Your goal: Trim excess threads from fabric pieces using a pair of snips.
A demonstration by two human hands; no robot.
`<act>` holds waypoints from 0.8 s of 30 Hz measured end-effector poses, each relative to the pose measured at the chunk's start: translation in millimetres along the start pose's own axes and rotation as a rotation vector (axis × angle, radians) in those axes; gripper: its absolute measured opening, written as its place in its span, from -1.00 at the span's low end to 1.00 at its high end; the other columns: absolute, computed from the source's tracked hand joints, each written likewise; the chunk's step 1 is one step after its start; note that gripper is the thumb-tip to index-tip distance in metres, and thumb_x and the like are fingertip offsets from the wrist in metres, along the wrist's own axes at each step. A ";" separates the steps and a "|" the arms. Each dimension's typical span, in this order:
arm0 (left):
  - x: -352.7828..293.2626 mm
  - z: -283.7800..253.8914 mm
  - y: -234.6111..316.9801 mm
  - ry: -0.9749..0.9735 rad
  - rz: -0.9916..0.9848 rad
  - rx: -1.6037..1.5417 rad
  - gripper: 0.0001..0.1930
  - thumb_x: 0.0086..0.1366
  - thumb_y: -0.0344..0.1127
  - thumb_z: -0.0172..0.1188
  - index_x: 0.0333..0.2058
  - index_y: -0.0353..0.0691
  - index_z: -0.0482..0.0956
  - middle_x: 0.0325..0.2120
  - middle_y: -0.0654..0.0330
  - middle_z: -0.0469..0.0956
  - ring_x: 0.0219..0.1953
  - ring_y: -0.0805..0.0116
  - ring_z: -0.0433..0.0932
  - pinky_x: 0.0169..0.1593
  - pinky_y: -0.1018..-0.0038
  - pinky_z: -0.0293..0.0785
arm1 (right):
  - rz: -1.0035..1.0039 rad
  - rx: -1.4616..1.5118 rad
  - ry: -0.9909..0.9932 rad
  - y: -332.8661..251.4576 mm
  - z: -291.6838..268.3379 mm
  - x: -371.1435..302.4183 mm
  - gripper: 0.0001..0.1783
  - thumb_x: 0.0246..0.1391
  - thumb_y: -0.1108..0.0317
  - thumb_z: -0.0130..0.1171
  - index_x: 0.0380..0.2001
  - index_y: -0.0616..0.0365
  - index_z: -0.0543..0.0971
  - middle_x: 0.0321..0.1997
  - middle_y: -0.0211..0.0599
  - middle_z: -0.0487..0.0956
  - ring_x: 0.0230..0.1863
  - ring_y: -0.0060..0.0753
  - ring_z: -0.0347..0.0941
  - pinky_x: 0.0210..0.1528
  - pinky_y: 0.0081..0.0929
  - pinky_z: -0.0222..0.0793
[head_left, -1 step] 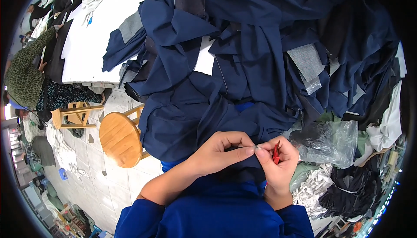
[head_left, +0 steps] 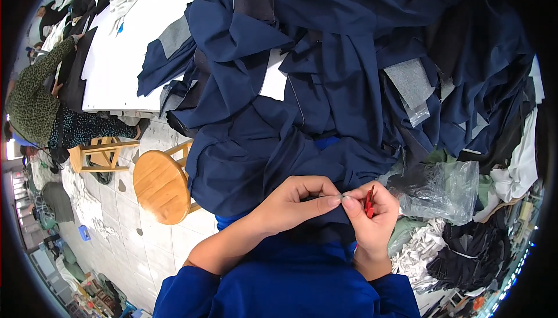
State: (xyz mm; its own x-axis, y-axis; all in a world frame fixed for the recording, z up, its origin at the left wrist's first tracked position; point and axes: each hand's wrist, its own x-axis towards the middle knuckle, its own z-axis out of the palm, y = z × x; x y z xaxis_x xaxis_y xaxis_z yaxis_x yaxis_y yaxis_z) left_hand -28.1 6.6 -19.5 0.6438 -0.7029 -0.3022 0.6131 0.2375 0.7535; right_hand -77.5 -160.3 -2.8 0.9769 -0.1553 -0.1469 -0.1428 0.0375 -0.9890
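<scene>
Left hand (head_left: 296, 205) and right hand (head_left: 363, 225) held together at the fingertips, in front of the body. Left thumb and forefinger pinched; anything between them can't be made out. Red tool (head_left: 370, 207) clamped in the right fingers. Navy cloth (head_left: 256, 161) heaped just ahead, partly across the white table (head_left: 125, 65).

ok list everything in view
table: one, white, upper left
cloth: many, navy, top and centre
patches: several, grey, among cloth
stools: at least two, tan, left
floor: one, pale, lower left
container: one, blue, lower left
co-worker: one clearly, patterned, far left
plastic bag: at least one, clear, right
scraps: heaps, white and dark, lower right
background clutter: uncountable, mixed, edges
red tool: one, red, in right hand
blue top: one, blue, bottom centre
left hand: one, bare, centre
right hand: one, bare, centre right
</scene>
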 end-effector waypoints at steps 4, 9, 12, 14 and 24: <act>-0.3 0.8 0.9 0.010 -0.042 -0.037 -0.84 0.29 -0.32 0.12 -0.33 -0.31 0.53 -0.54 0.45 0.40 -0.47 0.74 0.25 -0.38 0.73 0.18 | 0.069 0.107 -0.008 -2.4 -0.2 2.0 -0.95 0.02 0.56 0.18 -0.45 0.33 0.52 -0.53 -0.46 0.54 -0.53 -0.81 0.31 -0.46 -0.83 0.21; -0.4 3.0 2.1 0.047 -0.008 0.040 -0.84 0.29 -0.31 0.12 -0.35 -0.30 0.53 -0.55 0.45 0.39 -0.48 0.74 0.24 -0.40 0.73 0.17 | 0.025 -0.049 -0.029 -6.0 -3.2 2.0 -0.97 0.01 0.59 0.16 -0.45 0.33 0.51 -0.54 -0.45 0.54 -0.52 -0.82 0.32 -0.45 -0.85 0.22; 0.2 3.1 3.0 0.030 0.039 0.083 -0.83 0.30 -0.30 0.11 -0.39 -0.30 0.50 -0.56 0.46 0.37 -0.48 0.74 0.23 -0.41 0.72 0.16 | -0.026 -0.091 -0.060 -3.6 -2.6 -0.6 -0.95 -0.02 0.60 0.18 -0.46 0.32 0.51 -0.56 -0.46 0.53 -0.55 -0.83 0.30 -0.49 -0.85 0.19; 0.4 2.9 2.7 0.008 0.053 0.108 -0.82 0.30 -0.30 0.11 -0.41 -0.30 0.49 -0.57 0.46 0.36 -0.49 0.74 0.22 -0.42 0.71 0.15 | -0.064 -0.054 -0.029 1.2 0.5 -0.9 -0.92 -0.04 0.60 0.22 -0.47 0.31 0.49 -0.60 -0.48 0.50 -0.58 -0.84 0.27 -0.53 -0.85 0.15; -2.4 1.0 3.1 0.017 0.001 0.079 -0.83 0.28 -0.31 0.12 -0.41 -0.30 0.50 -0.56 0.43 0.37 -0.49 0.71 0.25 -0.41 0.70 0.16 | 0.137 0.103 -0.106 -5.5 -2.3 5.2 -0.89 0.14 0.47 0.08 -0.37 0.32 0.51 -0.56 -0.55 0.43 -0.52 -0.84 0.23 -0.45 -0.83 0.13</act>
State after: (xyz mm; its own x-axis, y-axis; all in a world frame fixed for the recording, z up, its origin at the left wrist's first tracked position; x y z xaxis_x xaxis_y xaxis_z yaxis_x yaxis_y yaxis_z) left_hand -28.3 8.3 -15.9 0.6524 -0.6911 -0.3110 0.5752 0.1842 0.7970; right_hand -72.0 -163.6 1.8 0.9615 -0.0375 -0.2722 -0.2637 0.1524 -0.9525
